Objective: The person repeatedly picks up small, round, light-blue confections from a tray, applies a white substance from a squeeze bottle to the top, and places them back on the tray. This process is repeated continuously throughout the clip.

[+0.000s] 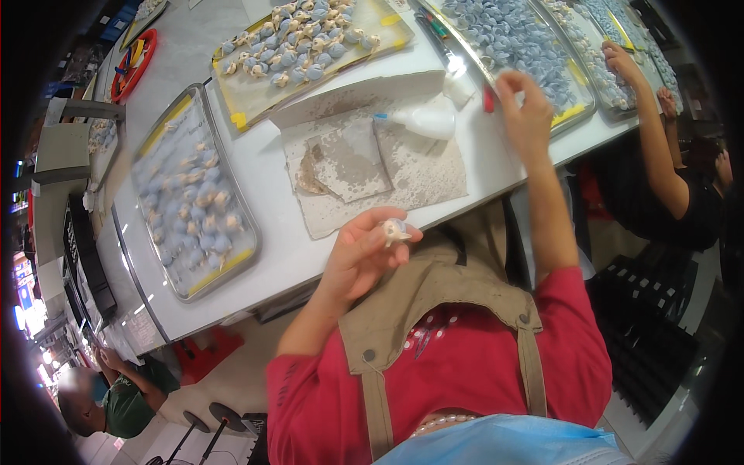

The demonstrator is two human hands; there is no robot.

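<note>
My left hand (368,252) is closed on a small cream-and-blue figurine (395,230), held in the fingertips in front of the table's near edge. My right hand (528,116) is raised beside a tray of loose blue pieces (515,46), its fingers pinched together; whatever they hold is too small to make out. Between the hands, a stained cardboard sheet (434,170) bears a grey speckled pad (353,159). A white squeeze bottle with a blue tip (425,122) lies on the cardboard's right part.
A tray of blue-and-cream figurines (252,232) stands at left, another figurine tray (232,89) behind the cardboard. Pens (435,29) lie beside the blue pieces. A red round tray (138,66) is far left. Co-workers sit at right (659,163) and lower left (128,403).
</note>
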